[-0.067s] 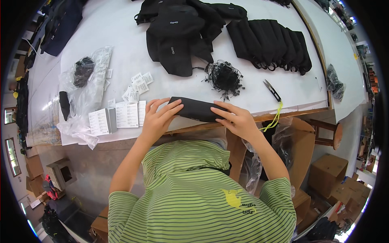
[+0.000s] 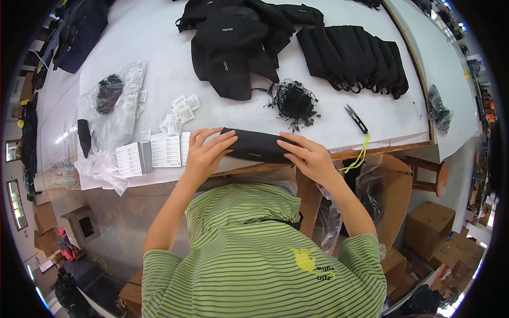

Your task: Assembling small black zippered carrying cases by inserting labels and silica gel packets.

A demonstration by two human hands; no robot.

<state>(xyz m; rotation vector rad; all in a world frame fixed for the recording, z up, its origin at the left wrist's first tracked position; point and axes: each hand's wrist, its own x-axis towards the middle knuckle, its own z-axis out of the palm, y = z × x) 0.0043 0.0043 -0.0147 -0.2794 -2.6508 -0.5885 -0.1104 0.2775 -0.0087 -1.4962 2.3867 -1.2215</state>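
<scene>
A black fabric pouch [image 2: 257, 144] spans the space between my hands at the table's front edge, its small pale print facing up. My left hand [image 2: 208, 152] grips its left end, fingers on top. At the right end, my right hand [image 2: 308, 155] holds it the same way. Beyond it lies a tangle of black cords [image 2: 294, 102]. Thread snips [image 2: 358, 118] with a yellow cord rest to the right. Printed white cards [image 2: 166, 150] stand in stacks left of my left hand, with loose white labels [image 2: 181, 110] behind them.
A heap of black pouches [image 2: 228, 42] lies at the back of the white table [image 2: 154, 32]. An overlapping row of similar pouches [image 2: 352, 58] is at back right. Clear plastic bags [image 2: 114, 119] lie at left. Below the right edge stand an open carton [image 2: 395, 196] and a wooden stool [image 2: 440, 177].
The pouch has turned slightly between my hands, so its print shows more fully. Both hands keep their hold in nearly the same place.
</scene>
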